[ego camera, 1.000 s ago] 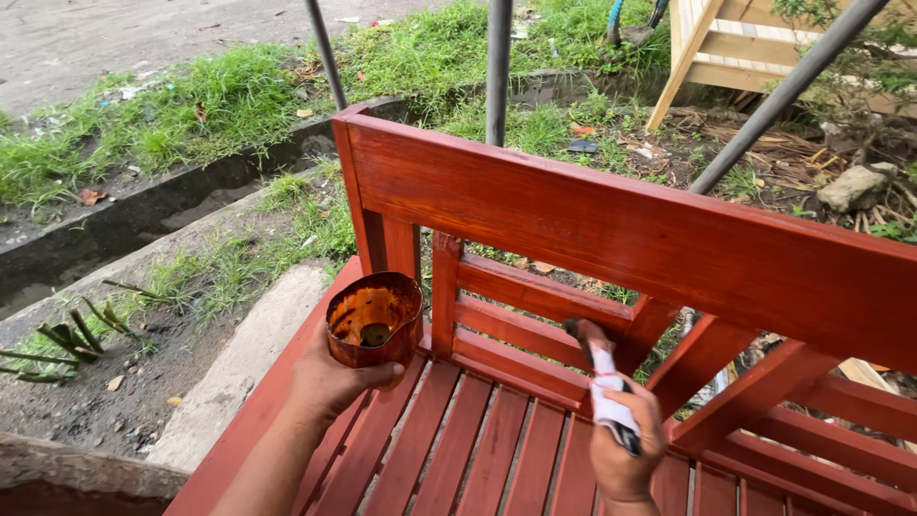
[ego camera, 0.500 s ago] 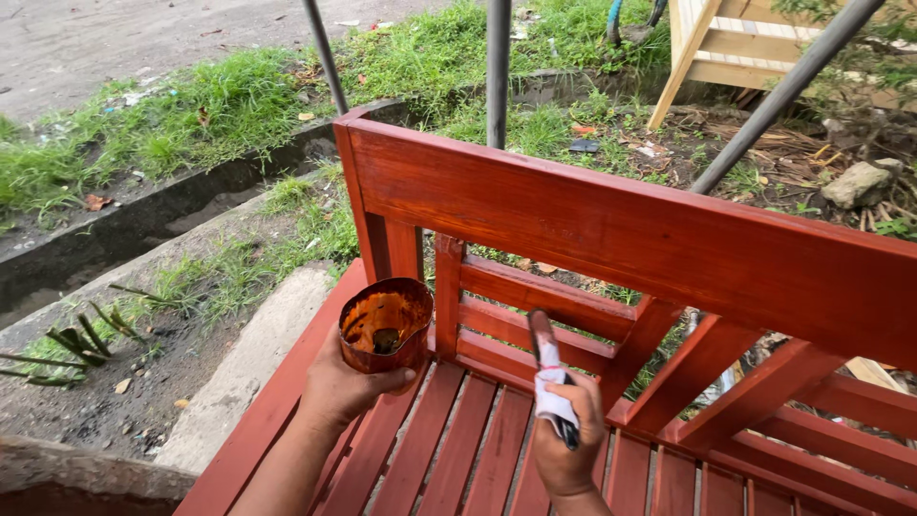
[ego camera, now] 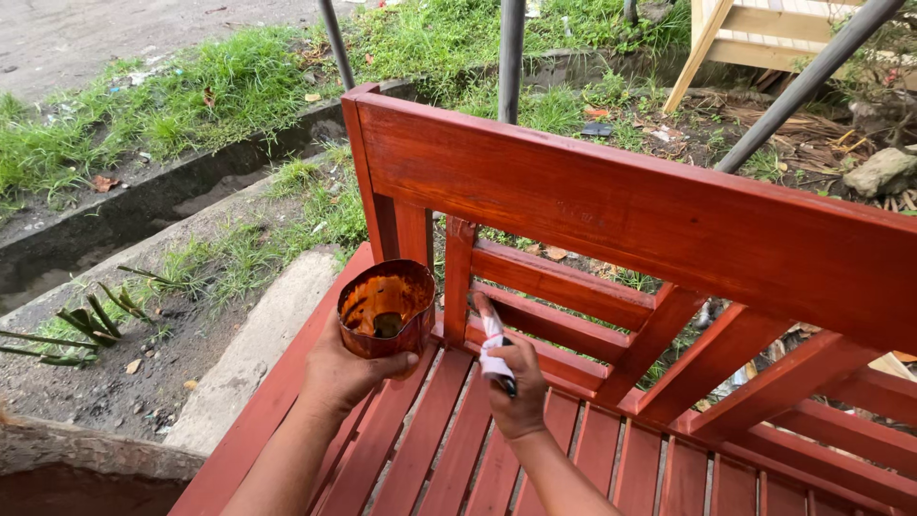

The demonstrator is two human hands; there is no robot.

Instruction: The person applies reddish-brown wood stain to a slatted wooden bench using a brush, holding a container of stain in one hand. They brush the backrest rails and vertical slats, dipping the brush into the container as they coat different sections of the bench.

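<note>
Two hands work over the red bench [ego camera: 611, 205]: the left hand [ego camera: 346, 371] cups a light, stain-slick cup [ego camera: 386, 308] from below at near left; the right hand [ego camera: 516, 382] clenches a thin, stiff brush [ego camera: 493, 339] mid-handle, tip at the slats.

Glossy red-brown bench [ego camera: 611, 205], brown-stained cup [ego camera: 387, 308], white-wrapped brush [ego camera: 493, 346], green grass [ego camera: 205, 86]

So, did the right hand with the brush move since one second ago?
Yes. The right hand moved the brush left along the bench, from the diagonal brace toward the upright slat.
</note>
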